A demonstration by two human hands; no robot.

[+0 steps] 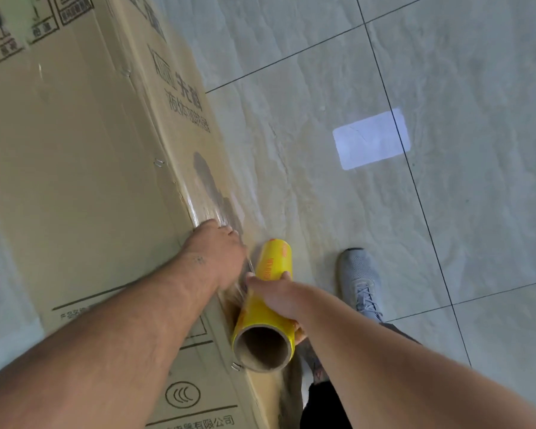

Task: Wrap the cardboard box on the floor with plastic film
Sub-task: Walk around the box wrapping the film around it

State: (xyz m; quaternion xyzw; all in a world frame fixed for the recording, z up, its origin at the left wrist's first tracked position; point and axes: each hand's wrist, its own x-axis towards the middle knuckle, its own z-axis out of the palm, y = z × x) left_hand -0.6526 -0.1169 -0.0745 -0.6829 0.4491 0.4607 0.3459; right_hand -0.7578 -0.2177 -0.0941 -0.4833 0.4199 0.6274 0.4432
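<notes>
Risk: film (pixel 212 196) looks thin and shiny along the box (pixel 75 156) edge, so I'd guess it bunches or tears if the roll (pixel 266 301) gets yanked at an angle.
Other risk: if the left hand (pixel 220 252) lets up, the loose bit probably peels off the corner.
Left hand: knuckles up on the box's top edge, fingers over the side pressing film down; can't tell how curled they are.
Right hand: right hand (pixel 276 292) wrapped round the yellow roll, mid-tube.
Where stuff is: box on the tile floor (pixel 446 88), left of both hands; roll just beside its edge, right next to the left hand.
Also: grey shoe (pixel 361 283) near the roll.
</notes>
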